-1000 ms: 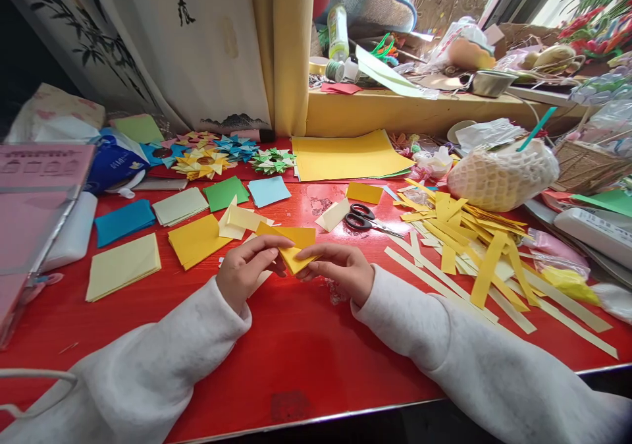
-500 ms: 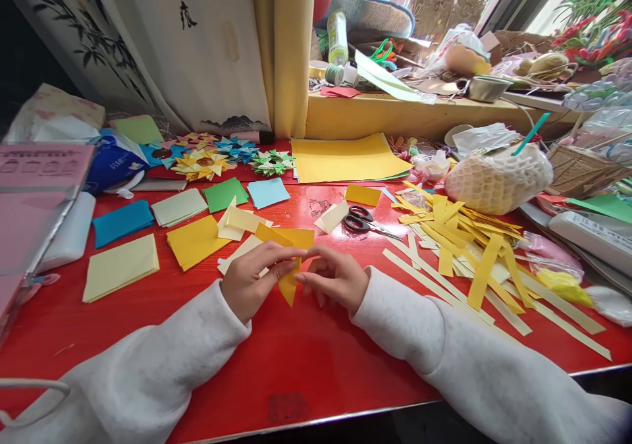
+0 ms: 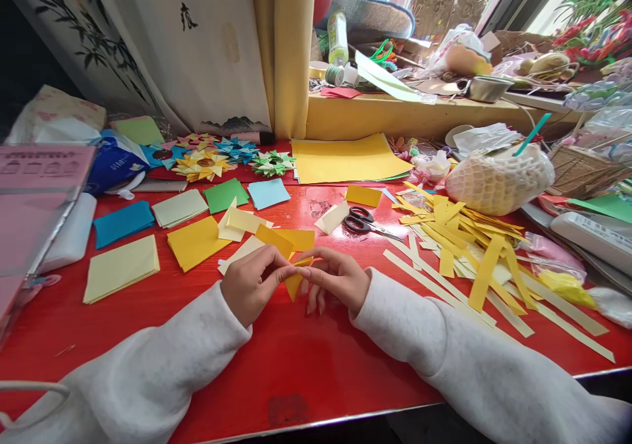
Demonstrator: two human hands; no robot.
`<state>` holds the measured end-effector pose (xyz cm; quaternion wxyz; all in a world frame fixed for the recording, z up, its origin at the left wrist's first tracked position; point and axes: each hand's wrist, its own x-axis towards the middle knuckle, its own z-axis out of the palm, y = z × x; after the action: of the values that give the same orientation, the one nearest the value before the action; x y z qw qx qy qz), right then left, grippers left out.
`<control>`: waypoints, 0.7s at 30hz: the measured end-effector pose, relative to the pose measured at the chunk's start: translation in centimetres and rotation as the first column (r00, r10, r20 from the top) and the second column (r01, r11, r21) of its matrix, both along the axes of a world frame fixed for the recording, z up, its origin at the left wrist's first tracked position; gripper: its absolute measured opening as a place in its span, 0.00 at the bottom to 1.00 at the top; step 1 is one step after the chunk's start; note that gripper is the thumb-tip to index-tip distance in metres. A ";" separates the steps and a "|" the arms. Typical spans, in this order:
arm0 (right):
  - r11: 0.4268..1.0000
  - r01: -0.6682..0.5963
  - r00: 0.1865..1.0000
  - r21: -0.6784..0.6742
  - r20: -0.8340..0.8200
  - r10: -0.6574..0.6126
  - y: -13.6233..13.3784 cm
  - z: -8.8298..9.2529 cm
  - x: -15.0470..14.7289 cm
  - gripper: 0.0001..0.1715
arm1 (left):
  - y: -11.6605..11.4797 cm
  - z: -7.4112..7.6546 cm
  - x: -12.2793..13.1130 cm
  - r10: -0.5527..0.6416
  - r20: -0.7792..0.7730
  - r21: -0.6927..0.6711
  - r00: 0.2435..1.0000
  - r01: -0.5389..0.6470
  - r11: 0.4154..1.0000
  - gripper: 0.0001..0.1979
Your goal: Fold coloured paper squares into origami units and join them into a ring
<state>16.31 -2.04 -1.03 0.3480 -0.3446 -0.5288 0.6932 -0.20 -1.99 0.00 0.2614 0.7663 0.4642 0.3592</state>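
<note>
Between both hands, above the red table (image 3: pixel 306 358), is a folded yellow paper piece (image 3: pixel 293 286) with a point hanging down. My left hand (image 3: pixel 251 282) pinches it from the left between thumb and fingers. My right hand (image 3: pixel 337 276) pinches it from the right, thumb tip close to the left thumb; the lower fingers curl below. Just beyond the hands lie folded yellow papers (image 3: pixel 299 239), partly hidden by the fingers. A creased cream paper (image 3: pixel 238 220) stands behind the left hand, and a smaller cream folded paper (image 3: pixel 332 217) lies beside black-handled scissors (image 3: pixel 363 221).
Stacks of blue (image 3: pixel 123 224), cream (image 3: pixel 122 268), green (image 3: pixel 226 195) and yellow paper (image 3: pixel 195 242) lie left. Folded paper stars (image 3: pixel 202 164) and large yellow sheets (image 3: pixel 350 159) sit at the back. Paper strips (image 3: pixel 486 269) and a net-wrapped fruit with a straw (image 3: pixel 500 179) are right.
The yellow paper piece has tilted between the fingers, its upper edge now showing near the thumbs. My left fingers have bent back, and both thumbs have come together on the paper.
</note>
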 end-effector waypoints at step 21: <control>0.975 -0.019 0.944 -0.222 -0.325 -0.056 1.1 -0.3 0.7 0.07 | 0.6 0.0 -0.4 -0.320 0.174 0.054 0.931 0.315 0.948 0.08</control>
<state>17.03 -0.93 -1.29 0.3972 -0.2658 -0.3791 0.7924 -0.56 -1.37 0.04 0.3474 0.7986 0.3042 0.3861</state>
